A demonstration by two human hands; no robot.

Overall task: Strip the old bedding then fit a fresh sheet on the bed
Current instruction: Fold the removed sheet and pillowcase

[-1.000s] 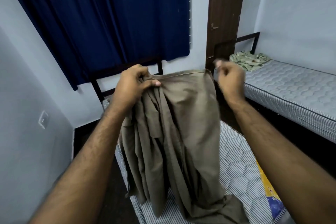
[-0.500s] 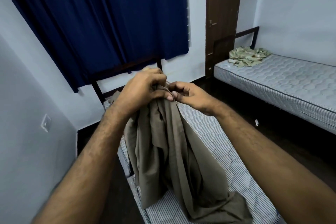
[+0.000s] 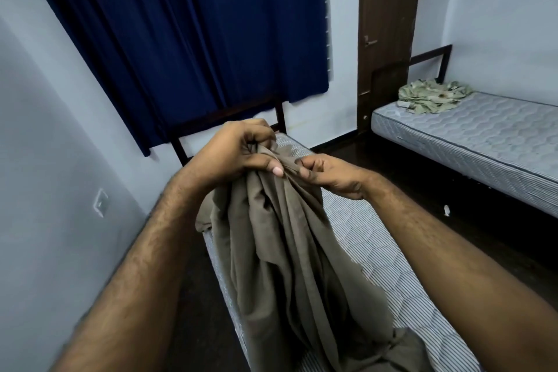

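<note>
a brown sheet (image 3: pixel 290 251) is held bunched at the centre of the frame, its top gathered in the left hand (image 3: pixel 232 151), whose fingers and thumb are curled round the cloth. the right hand (image 3: pixel 329 174), just beside it, is pinched on a fold near the same gathered edge. from there the sheet hangs in long folds, and its lower part is piled on the bare mattress (image 3: pixel 377 244) toward the bottom of the frame.

the cloth is judged to be light, soft and limp (no shape of its own is kept), so it will sag and tangle wherever it is not supported. an edge or corner is best found and taken in each hand, well apart, so that the sheet can be opened over the mattress; a grip on the bunched middle would only keep it balled. which part of the hem is now held cannot be told.

at upper right a crumpled patterned cloth (image 3: pixel 431 96) lies on a second bed (image 3: pixel 483 142).
</note>
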